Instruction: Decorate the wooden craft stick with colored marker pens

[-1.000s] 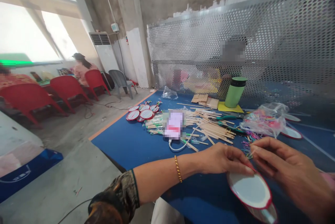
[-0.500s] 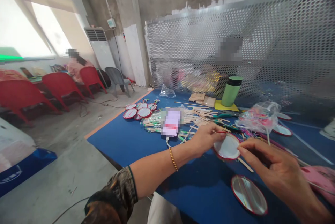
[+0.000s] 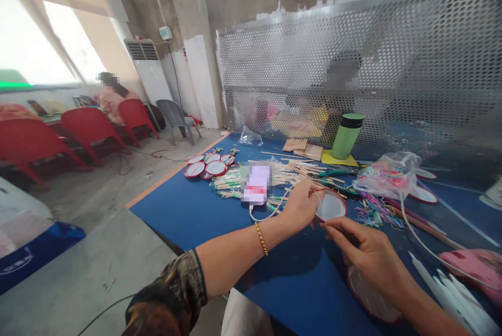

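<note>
A round whitish disc with a red rim (image 3: 331, 205), like a small drum, is held just above the blue table. My left hand (image 3: 300, 204) grips its left edge, the fingertips partly hidden behind it. At the lower edge, my right hand (image 3: 366, 247) is closed in a pinch with thumb and forefinger against the rim; whether a thread is between them is too small to tell. Beneath my right forearm lies another red-rimmed disc (image 3: 363, 294), partly covered. Coloured threads (image 3: 374, 210) are spread to the right of the held disc.
A phone (image 3: 257, 181) on a cable rests over wrapped wooden sticks (image 3: 231, 181). Several finished-looking discs (image 3: 216, 168) are piled at the left. A green bottle (image 3: 348, 137), a plastic bag (image 3: 388, 174), white pens (image 3: 451, 289) and a pink object (image 3: 470, 268) surround the work area.
The disc has shifted a little left and up and is turned. My right hand has moved left to its lower edge, uncovering white pens and covering part of the lower disc.
</note>
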`<state>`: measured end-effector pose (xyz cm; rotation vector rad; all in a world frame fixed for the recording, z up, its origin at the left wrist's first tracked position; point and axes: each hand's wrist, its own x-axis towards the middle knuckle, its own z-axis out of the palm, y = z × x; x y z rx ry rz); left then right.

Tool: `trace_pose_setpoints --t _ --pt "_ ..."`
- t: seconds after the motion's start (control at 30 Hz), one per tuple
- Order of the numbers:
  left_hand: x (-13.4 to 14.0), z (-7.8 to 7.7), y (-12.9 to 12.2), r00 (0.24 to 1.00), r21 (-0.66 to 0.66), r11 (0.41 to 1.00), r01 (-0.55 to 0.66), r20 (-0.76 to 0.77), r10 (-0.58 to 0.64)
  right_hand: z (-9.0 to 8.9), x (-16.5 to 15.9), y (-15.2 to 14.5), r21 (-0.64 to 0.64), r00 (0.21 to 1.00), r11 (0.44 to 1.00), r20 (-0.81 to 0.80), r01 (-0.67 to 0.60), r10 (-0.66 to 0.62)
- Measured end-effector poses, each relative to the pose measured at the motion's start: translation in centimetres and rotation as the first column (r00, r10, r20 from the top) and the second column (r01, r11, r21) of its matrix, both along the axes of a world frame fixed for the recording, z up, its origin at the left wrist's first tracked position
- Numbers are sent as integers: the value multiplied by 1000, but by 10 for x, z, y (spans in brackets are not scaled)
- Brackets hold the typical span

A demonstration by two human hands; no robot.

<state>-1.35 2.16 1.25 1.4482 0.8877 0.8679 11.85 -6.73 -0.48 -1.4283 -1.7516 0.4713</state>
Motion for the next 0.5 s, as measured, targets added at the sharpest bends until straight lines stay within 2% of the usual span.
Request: trace_pose_setpoints --t 0.07,0.3,0.5 --pt "-1 2 1 999 -22 999 43 -1 -43 1 0 -1 -35 999 999 -27 18 -19" --pt "-3 2 11 981 -98 978 186 66 -180 2 4 -1 32 996 995 -10 94 -93" --pt "-2 3 12 956 -169 946 278 145 -255 -1 10 3 25 993 992 -22 121 -120"
